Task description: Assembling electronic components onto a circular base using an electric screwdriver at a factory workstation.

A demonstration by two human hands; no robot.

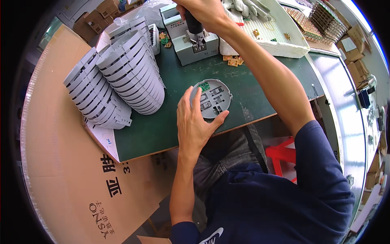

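Note:
My left hand grips a round grey plastic housing at its rim, thumb on the near side and fingers over the left side. The housing lies flat on the green bench top, its inner side up. A small green circuit board sits inside it near the far edge. My right hand is closed around a black electric screwdriver, partly cut off by the top edge. The screwdriver points down, its tip end at the front opening of a grey screw feeder.
Two tall leaning stacks of grey plastic housings stand at the left. A white foam tray with gloves and small boards sits at the back right. Small orange boards lie before it. A red stool stands below the bench.

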